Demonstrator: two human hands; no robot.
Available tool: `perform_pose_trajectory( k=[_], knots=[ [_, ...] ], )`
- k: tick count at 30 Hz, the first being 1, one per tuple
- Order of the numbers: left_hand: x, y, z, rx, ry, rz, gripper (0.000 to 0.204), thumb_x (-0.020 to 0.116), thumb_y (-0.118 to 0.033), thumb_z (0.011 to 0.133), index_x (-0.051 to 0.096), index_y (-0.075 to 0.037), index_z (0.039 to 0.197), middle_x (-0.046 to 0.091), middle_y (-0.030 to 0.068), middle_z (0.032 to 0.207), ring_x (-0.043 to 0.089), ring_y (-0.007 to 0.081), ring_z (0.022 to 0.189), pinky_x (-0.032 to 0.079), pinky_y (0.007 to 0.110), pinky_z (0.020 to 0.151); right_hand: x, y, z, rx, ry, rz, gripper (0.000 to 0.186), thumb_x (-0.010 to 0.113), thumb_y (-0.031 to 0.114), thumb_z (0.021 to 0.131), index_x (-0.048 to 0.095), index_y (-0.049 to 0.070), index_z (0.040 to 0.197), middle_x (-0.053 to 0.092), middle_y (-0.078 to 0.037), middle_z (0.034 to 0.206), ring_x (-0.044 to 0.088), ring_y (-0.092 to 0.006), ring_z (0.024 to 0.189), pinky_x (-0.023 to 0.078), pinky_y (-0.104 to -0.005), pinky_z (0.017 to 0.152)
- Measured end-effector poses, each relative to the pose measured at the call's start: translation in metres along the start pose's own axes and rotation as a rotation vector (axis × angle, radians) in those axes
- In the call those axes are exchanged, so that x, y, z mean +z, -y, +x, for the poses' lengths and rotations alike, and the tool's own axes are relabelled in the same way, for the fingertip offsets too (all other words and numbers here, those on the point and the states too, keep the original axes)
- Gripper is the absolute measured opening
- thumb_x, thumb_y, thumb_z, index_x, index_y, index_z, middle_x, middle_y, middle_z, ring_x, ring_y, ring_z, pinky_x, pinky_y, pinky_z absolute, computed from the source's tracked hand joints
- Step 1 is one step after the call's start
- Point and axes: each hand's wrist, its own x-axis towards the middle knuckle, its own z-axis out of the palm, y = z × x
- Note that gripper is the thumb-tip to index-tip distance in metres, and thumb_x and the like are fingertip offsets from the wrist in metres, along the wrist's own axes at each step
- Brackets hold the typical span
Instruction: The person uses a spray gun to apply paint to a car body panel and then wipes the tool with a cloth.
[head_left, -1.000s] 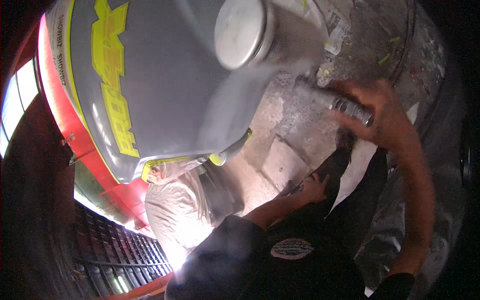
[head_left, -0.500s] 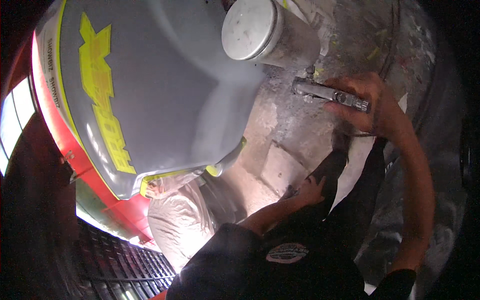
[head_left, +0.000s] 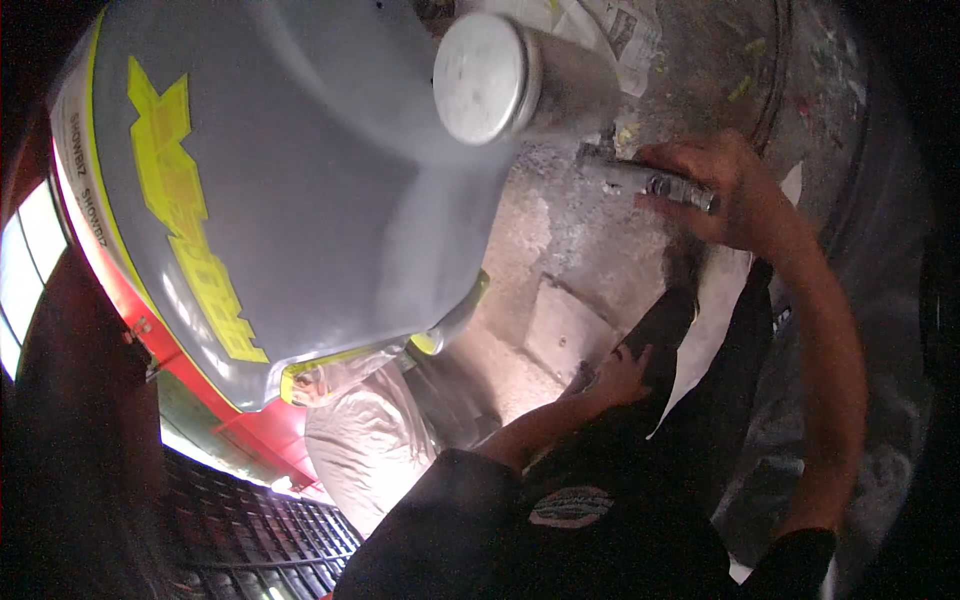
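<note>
My right hand (head_left: 715, 190) is wrapped round a silver spray gun (head_left: 650, 183), held to the right of a large grey panel. A round metal cup (head_left: 480, 80) with a pale lid is attached to the gun, tilted so that its lid points toward the panel. The grey panel (head_left: 330, 190) has a smooth sheen and a yellow lettered marking (head_left: 190, 210) down its left part. A gap separates gun and panel. My left hand (head_left: 625, 375) lies on my dark-trousered leg, fingers stretched out and holding nothing.
Cream cloth (head_left: 365, 440) bunches below the panel's lower edge. A red curved surface (head_left: 190, 365) runs behind it on the left. At the lower left is a dark slatted grille (head_left: 260, 525). The concrete floor (head_left: 690, 90) is stained, with printed paper (head_left: 625, 40) on it.
My right hand and the spray gun have shifted slightly left and upward in view, slightly blurred. The panel appears a little further left. My left hand stays on my leg.
</note>
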Motion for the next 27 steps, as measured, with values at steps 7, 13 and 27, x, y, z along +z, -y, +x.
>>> perform_pose_trajectory(
  k=[7, 13, 27],
  knots=[
    [-0.031, -0.018, 0.004, -0.038, 0.062, -0.043, 0.103, 0.076, -0.051, 0.085, 0.02, -0.015, 0.164, 0.041, 0.0427, 0.137, 0.052, 0.0603, 0.122, 0.051, 0.064, 0.097, -0.024, -0.005, 0.027, 0.029, -0.253, 0.039, 0.037, 0.079, 0.034, 0.088, 0.073, 0.008, 0.115, 0.074, -0.016, 0.097, 0.072, -0.0325, 0.087, 0.056, -0.0422, 0.082],
    [-0.044, -0.03, 0.006, -0.052, 0.123, 0.001, 0.104, 0.075, -0.053, 0.086, 0.017, -0.016, 0.165, 0.042, 0.0419, 0.137, 0.053, 0.0595, 0.12, 0.051, 0.064, 0.097, -0.035, -0.037, 0.049, -0.06, -0.221, 0.031, 0.044, 0.082, 0.023, 0.087, 0.07, 0.001, 0.123, 0.077, -0.016, 0.101, 0.075, -0.0257, 0.092, 0.055, -0.0388, 0.084],
    [-0.051, -0.035, 0.031, 0.006, 0.131, 0.014, 0.086, 0.064, -0.047, 0.094, 0.024, -0.014, 0.163, 0.046, 0.0489, 0.123, 0.06, 0.0638, 0.105, 0.05, 0.066, 0.093, -0.04, -0.108, 0.064, -0.13, -0.339, 0.172, 0.033, 0.081, 0.024, 0.084, 0.073, 0.006, 0.111, 0.073, -0.016, 0.089, 0.072, -0.0336, 0.078, 0.056, -0.0429, 0.072]
  ],
)
